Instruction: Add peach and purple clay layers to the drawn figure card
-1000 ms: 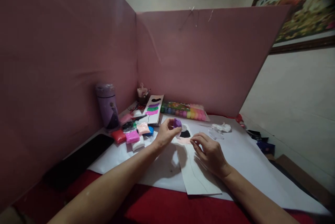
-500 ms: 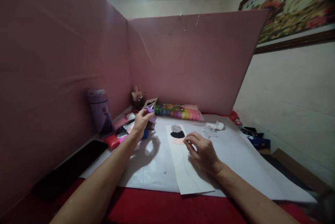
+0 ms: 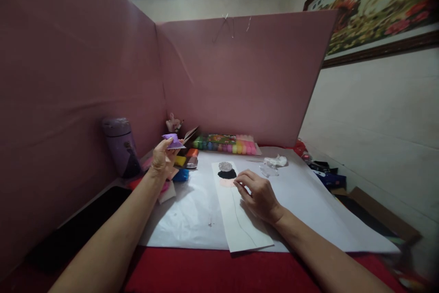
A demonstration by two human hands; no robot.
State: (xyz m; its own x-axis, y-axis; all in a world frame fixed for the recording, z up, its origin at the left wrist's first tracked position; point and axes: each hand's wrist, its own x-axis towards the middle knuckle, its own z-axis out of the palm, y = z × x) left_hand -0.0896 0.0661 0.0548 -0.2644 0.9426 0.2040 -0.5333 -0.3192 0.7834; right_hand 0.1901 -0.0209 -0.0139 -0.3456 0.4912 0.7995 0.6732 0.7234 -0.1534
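Observation:
My left hand (image 3: 163,156) is raised over the left side of the table, closed on a purple packet of modelling clay (image 3: 173,141). Beneath and beside it lie other coloured packets: yellow (image 3: 180,161), orange (image 3: 192,153) and blue (image 3: 181,175). On the right, my right hand (image 3: 259,194) rests over a white paper strip (image 3: 236,233). Its thumb and fingertips are pinched at the edge of a pale pink patch (image 3: 227,183); whatever they hold is too small to make out. Above the pink, a black patch (image 3: 227,173) and a grey textured patch (image 3: 225,166) sit on the strip, and a thin line curves below.
A long clear pack of colourful pieces (image 3: 224,145) lies at the back. The purple bottle (image 3: 122,149) stands left, beyond a black flat object (image 3: 82,224). Crumpled white tissue (image 3: 275,161) lies right. Pink panels (image 3: 240,78) border the white-covered table.
My left hand has moved left with the purple packet, now turned flatter, uncovering the yellow and orange packets. My right hand stays at the pink patch. The view has shifted slightly.

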